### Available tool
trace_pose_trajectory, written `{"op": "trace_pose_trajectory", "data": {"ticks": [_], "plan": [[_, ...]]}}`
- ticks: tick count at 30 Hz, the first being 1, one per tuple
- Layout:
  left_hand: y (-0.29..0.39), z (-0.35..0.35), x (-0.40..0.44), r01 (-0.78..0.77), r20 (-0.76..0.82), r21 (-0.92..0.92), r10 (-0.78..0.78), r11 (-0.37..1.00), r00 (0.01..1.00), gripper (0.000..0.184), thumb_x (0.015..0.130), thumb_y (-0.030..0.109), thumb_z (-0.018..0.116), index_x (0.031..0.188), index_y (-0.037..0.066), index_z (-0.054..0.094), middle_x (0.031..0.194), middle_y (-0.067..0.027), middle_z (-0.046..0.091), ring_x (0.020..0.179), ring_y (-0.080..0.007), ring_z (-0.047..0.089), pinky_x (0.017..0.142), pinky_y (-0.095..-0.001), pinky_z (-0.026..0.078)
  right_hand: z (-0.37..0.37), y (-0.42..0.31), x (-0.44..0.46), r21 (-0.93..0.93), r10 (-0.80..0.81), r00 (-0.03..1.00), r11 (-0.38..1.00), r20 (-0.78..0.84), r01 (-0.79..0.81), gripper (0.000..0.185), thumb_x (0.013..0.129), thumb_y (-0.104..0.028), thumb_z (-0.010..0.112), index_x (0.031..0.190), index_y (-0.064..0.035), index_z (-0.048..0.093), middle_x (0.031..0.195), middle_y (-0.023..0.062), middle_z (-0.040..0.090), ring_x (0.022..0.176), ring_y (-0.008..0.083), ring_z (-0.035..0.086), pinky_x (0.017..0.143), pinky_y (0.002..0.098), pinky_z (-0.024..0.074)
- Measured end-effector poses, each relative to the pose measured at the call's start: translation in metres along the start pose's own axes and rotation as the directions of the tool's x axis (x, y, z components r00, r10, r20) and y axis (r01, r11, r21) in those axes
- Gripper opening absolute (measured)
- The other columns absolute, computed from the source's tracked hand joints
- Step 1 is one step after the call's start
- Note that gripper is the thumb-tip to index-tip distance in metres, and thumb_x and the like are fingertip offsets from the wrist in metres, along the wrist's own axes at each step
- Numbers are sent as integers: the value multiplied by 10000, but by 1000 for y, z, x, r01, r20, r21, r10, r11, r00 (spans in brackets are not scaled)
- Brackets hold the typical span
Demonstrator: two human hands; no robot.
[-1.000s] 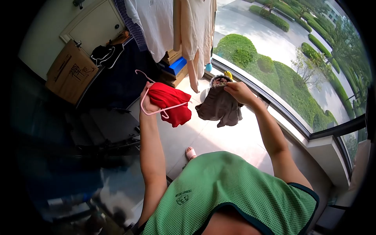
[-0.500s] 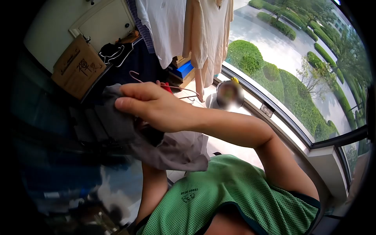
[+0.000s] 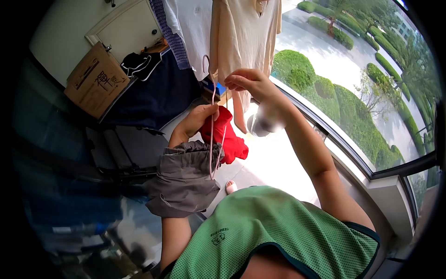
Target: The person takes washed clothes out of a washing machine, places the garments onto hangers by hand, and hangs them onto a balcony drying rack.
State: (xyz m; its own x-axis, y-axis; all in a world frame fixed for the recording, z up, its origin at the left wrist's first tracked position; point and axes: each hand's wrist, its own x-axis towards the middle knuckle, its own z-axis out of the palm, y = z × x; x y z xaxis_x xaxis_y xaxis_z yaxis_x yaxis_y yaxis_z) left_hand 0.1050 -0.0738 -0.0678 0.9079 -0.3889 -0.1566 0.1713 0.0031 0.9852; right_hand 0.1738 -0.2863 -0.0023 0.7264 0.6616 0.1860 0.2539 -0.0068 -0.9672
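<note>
My left hand (image 3: 195, 122) is closed on a pink hanger (image 3: 212, 139), whose hook points up. Red cloth (image 3: 234, 145) hangs beside the same hand, behind the hanger. A grey-brown garment (image 3: 186, 179) with a gathered waistband is draped over my left forearm, just below the wrist. To the right and higher up, my right hand (image 3: 253, 86) has its fingers pinched together, in front of the hanging beige shirt (image 3: 246, 42). A thin line shows under its fingertips; what they hold is too small to make out.
A white shirt (image 3: 195, 28) hangs at the top beside the beige one. At the left are a cardboard box (image 3: 96, 83) and a dark blue cloth (image 3: 153, 100). A blurred pot stands by the window (image 3: 339, 102). A sandalled foot (image 3: 231, 187) shows on the floor.
The grey-brown garment has gone from my right hand onto my left forearm. My right hand has moved back to the right and up. The hanger now stands more upright in my left hand.
</note>
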Motion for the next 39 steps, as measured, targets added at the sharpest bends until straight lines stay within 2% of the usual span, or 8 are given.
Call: {"op": "trace_pose_trajectory", "data": {"ticks": [5, 8, 13, 16, 22, 30, 34, 39], "plan": [[29, 22, -10, 43, 280, 198, -99, 979, 955, 363, 929, 306, 424, 655, 78, 492, 658, 43, 460, 610, -49, 389, 583, -178, 330, -4, 73, 15, -433, -207, 976, 888, -71, 156, 606, 819, -418, 584, 1199, 38, 462, 1121, 179, 559, 1080, 232, 521, 941, 294, 371], [28, 24, -11, 40, 335, 275, -135, 961, 932, 375, 926, 321, 431, 650, 75, 493, 634, 49, 451, 596, -42, 378, 562, -173, 324, -2, 46, 10, -106, 94, 975, 992, 203, -73, 540, 801, -419, 611, 1181, -45, 525, 1143, 148, 544, 1117, 216, 476, 963, 322, 336], [20, 8, -22, 143, 227, 325, -224, 935, 948, 379, 887, 388, 500, 701, 63, 563, 648, 41, 521, 581, -42, 435, 544, -184, 363, 0, 53, 2, -204, 134, 960, 975, 245, -84, 376, 832, -396, 585, 775, -31, 655, 655, 18, 600, 635, 76, 529, 592, 214, 417], [-1, -11, -28, 113, 95, 319, -150, 941, 984, 367, 859, 377, 545, 738, 33, 592, 713, 3, 584, 656, -48, 511, 628, -170, 415, -13, 48, -9, -222, 247, 939, 956, 241, -194, 362, 836, -400, 581, 751, -53, 641, 627, -10, 549, 584, 58, 460, 544, 217, 375], [-16, -29, -43, 43, -200, 126, -17, 991, 980, 145, 821, 153, 604, 862, 15, 619, 791, -17, 606, 737, -82, 533, 736, -209, 426, -38, 47, -25, 342, 167, 945, 938, -280, -65, 314, 877, -362, 534, 695, -106, 535, 558, -67, 387, 457, 19, 295, 419, 189, 206], [23, 2, -25, 75, -5, 347, -78, 935, 997, 157, 771, 92, 617, 903, 8, 620, 830, -42, 619, 782, -97, 557, 730, -220, 438, -9, 34, -6, 438, -18, 810, 834, -585, 335, 314, 889, -368, 506, 702, -116, 495, 553, -62, 378, 454, 24, 286, 410, 180, 206], [37, 13, -16, 10, 84, 632, -81, 775, 993, 267, 740, 134, 642, 988, 35, 629, 821, -71, 640, 768, -141, 591, 720, -255, 461, 1, 25, 11, 604, -56, 854, 683, -518, 411, 306, 902, -345, 486, 704, -113, 461, 516, -59, 298, 410, 33, 228, 375, 199, 162], [60, 27, -24, 17, -55, 911, 80, 412, 995, 337, 706, 124, 650, 1024, 16, 613, 781, -142, 649, 723, -227, 632, 687, -294, 481, 1, 47, 11, 528, 45, 925, 831, -377, 175, 345, 899, -361, 478, 673, -100, 496, 542, -48, 388, 442, 41, 309, 402, 202, 215]]}}
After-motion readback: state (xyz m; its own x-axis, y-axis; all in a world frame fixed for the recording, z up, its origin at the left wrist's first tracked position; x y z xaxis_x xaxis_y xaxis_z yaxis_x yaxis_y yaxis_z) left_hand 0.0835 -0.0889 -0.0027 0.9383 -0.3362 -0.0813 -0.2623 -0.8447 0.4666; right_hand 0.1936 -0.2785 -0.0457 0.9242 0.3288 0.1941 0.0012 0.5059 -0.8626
